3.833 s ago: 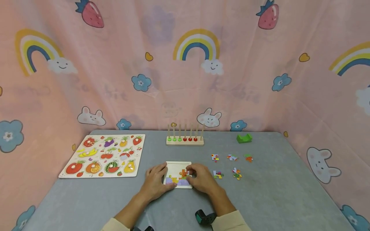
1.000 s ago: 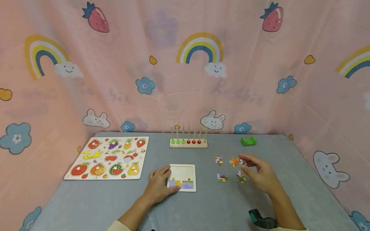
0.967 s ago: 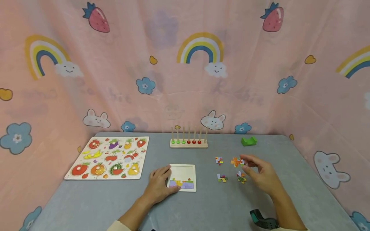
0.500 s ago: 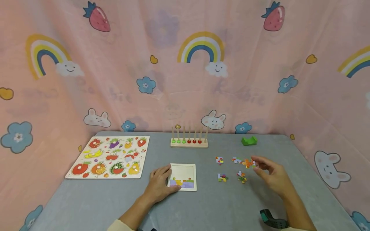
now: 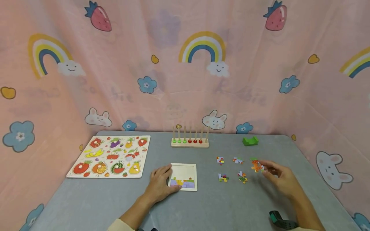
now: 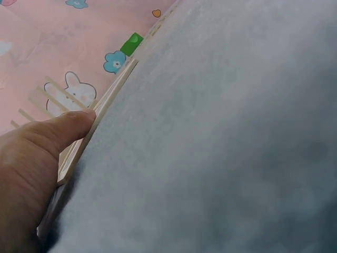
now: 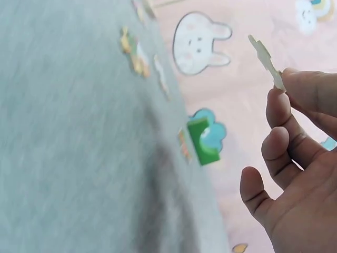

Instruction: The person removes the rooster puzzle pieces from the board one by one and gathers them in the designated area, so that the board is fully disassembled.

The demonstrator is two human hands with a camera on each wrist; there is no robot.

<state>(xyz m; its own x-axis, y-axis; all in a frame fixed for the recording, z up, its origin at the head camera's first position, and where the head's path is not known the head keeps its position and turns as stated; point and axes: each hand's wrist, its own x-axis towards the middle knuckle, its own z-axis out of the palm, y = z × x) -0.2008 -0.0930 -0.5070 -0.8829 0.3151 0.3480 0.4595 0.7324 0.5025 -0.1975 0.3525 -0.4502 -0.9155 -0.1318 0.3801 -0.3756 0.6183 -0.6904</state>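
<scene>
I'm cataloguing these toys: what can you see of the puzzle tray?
The tray is pale, squarish and shallow, with a raised rim, and looks wooden. It lies face up on the table. Pieces, mostly purple and yellow, line its near side; the base beyond is bare. The left hand holds it at the left, thumb on the near rim.

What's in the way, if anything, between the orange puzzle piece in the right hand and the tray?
Nothing visible blocks it: the right hand pinches the orange piece above the table. Four loose pieces lie between, probably low enough to pass over. The left hand holds the tray from the left.
</scene>
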